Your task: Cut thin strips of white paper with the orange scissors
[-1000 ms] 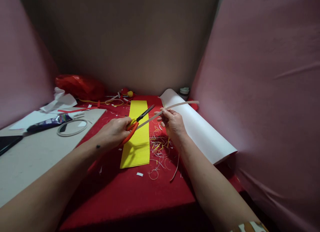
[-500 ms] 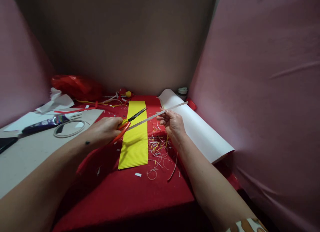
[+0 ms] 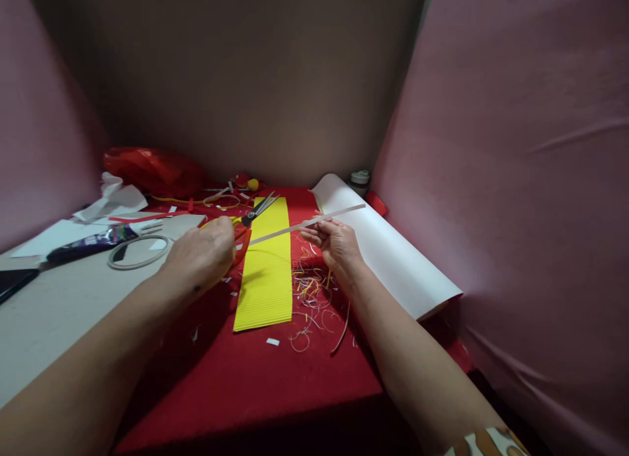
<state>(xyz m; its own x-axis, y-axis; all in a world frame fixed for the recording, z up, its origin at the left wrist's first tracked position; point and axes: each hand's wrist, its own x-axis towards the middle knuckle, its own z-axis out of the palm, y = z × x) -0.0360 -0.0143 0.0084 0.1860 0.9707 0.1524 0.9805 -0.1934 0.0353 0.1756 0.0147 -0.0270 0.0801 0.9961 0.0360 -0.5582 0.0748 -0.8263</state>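
Observation:
My left hand (image 3: 204, 253) is closed round the orange and yellow handles of a pair of scissors (image 3: 250, 217); the dark blades stand slightly apart, pointing away and to the right. A narrow whitish strip (image 3: 280, 232) slants up to the right from beside the scissor handles. My right hand (image 3: 339, 241) pinches this strip between thumb and fingers. Whether the left fingers also touch the strip's near end is unclear. Beneath both hands lies a yellow corrugated sheet (image 3: 265, 292) on a red cloth (image 3: 255, 384), with a red corrugated piece (image 3: 302, 210) beside it.
Curly thread scraps (image 3: 312, 292) lie right of the yellow sheet. A large rolled white sheet (image 3: 388, 253) runs along the right. On the left are a grey board (image 3: 73, 318), a ring of pale cord (image 3: 113, 263) and a dark tube (image 3: 93, 242). A red plastic bag (image 3: 152, 168) sits behind.
My left hand has turned and risen slightly, and the scissor blades have opened and swung more upright. The strip's far end has dipped a little; the right hand has barely shifted.

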